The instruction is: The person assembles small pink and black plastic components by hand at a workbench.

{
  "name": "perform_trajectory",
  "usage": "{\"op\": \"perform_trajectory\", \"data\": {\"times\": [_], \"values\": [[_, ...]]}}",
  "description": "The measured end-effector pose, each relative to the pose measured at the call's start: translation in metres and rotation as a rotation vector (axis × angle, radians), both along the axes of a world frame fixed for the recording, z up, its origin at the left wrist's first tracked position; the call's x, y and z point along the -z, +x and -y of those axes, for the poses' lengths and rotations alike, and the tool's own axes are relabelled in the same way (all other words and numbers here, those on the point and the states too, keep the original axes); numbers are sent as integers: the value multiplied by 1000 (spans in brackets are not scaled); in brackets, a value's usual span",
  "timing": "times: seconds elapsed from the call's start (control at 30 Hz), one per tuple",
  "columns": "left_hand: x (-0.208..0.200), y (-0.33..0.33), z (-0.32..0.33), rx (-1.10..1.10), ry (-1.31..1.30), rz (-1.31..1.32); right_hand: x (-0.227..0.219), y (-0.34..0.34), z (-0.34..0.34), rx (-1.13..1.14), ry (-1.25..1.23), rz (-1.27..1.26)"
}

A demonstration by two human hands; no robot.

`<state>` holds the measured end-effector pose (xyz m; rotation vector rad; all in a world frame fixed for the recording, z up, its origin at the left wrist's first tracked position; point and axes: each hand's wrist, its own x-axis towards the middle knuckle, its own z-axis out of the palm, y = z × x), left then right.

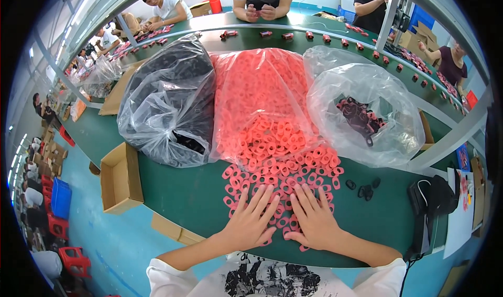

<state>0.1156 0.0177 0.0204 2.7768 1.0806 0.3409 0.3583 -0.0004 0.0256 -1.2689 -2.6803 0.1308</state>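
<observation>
My left hand (250, 221) and my right hand (317, 221) lie flat, fingers spread, on a layer of small pink-red oval rings (283, 184) covering the near edge of the green table. Neither hand grips anything; some rings show between the thumbs and under the fingertips. The rings spill out of a large clear plastic bag (257, 82) full of the same pieces, straight beyond my hands. To its left stands a clear bag (167, 92) of black parts, partly hidden by folds. On the right, another clear bag (325, 87) lies open with dark red-and-black pieces (361, 120) inside.
Several loose black pieces (367, 188) lie right of the rings. A cardboard box (120, 176) stands at the left edge, and a black object with a cable (432, 197) at the right. Beyond, a row of small red-and-black parts (309, 35) lines a belt, with people working there.
</observation>
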Motion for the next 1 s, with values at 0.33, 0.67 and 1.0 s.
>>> {"op": "perform_trajectory", "data": {"times": [0.33,0.67,1.0], "values": [[5,-12,17,10,-28,-58,10,13,15,-54,49,-157],[6,-30,30,-64,76,219,3,13,3,-102,50,-257],[2,-25,17,15,24,171,3,16,-1,-128,9,-256]]}}
